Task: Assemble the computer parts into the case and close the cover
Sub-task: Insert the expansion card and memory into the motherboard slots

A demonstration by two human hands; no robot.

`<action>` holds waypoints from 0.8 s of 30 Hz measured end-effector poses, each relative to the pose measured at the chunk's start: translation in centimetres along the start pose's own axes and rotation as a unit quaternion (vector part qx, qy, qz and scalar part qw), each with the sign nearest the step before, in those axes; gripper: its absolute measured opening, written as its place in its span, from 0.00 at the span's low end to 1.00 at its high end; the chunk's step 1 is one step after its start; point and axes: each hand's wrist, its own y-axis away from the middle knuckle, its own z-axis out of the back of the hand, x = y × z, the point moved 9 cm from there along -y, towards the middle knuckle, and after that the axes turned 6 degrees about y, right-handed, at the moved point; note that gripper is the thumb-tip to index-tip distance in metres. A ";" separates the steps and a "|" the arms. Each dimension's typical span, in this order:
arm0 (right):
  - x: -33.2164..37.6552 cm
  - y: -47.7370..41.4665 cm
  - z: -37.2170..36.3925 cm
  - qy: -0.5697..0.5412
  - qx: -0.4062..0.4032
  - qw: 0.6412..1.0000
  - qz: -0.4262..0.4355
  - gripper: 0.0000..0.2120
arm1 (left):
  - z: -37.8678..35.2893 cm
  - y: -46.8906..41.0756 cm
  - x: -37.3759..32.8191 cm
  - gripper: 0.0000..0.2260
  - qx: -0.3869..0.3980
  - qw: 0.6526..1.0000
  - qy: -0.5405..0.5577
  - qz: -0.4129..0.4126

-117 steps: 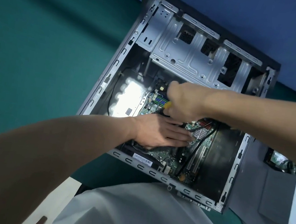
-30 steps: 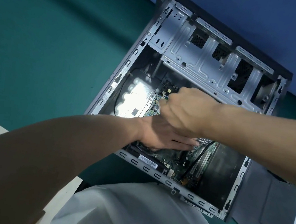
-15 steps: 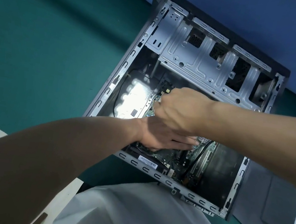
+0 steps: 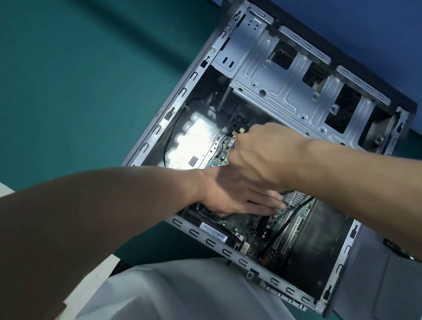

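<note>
Reaching into the open computer case (image 4: pixel 169 113), which lies on its side on a green mat (image 4: pixel 68 59), a person works with both hands over the motherboard (image 4: pixel 245 230) in the case's near half. Inside the case, the left hand (image 4: pixel 237 196) lies flat on the board, fingers straight and together, pointing toward the case's right wall. Just above it, the right hand (image 4: pixel 260 154) is held knuckles-up with its fingers curled under; whether they grip anything cannot be told. A black cable (image 4: pixel 286 228) crosses the board right of the left fingertips. A silver drive cage (image 4: pixel 284 88) spans the case's far end. Beside the case's right wall lies a grey side panel (image 4: pixel 398 294).
</note>
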 end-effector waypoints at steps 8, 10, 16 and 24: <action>-4.8 0.7 -3.6 -0.356 0.087 0.890 -0.272 0.10 | 1.2 0.0 -0.6 0.28 -0.048 0.998 -0.047 -0.009; -3.4 0.5 -2.9 -0.233 0.106 0.945 -0.206 0.04 | 1.7 0.0 -0.7 0.28 -0.060 0.995 -0.076 -0.015; 0.4 0.5 0.5 0.035 -0.049 0.998 0.007 0.15 | 1.7 3.1 3.7 0.36 -0.047 0.962 -0.126 0.237; -5.1 0.2 -2.4 -0.312 0.040 0.911 -0.268 0.09 | 0.2 -0.1 0.0 0.35 -0.002 0.998 -0.054 0.012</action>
